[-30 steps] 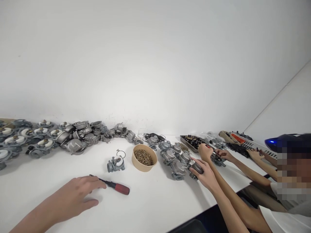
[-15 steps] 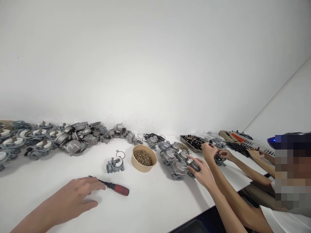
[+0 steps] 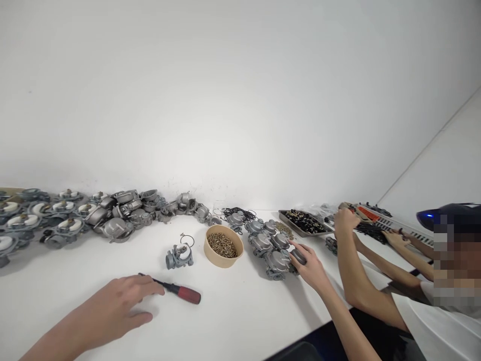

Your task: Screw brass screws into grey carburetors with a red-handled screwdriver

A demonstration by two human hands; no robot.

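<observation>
My left hand (image 3: 116, 308) lies low over the white table, thumb apart, fingertips at the dark shaft of a screwdriver (image 3: 188, 295) with a red and black handle. It does not close round the tool. Beyond it sits a single carburetor (image 3: 179, 256) with a white float showing, and a thin black ring gasket (image 3: 187, 241) behind. On the right, my right hand (image 3: 310, 265) has its fingers round a carburetor (image 3: 298, 256) at the near right end of a group of assembled carburetors (image 3: 277, 260). Part of that carburetor is hidden by the hand.
A round tub (image 3: 223, 260) of brass-coloured screws stands mid-table. Open carburetors (image 3: 67, 225) and loose float bowls (image 3: 116, 229) line the left back; black rings (image 3: 240, 214) lie by the wall. A tray (image 3: 326, 231) of small parts stands right. A co-worker's hand (image 3: 345, 223) works beyond.
The co-worker's near arm has swung right and away, uncovering more of the tray. My left hand stays by the screwdriver, and my right hand remains at the carburetor, with only a slight shift.
</observation>
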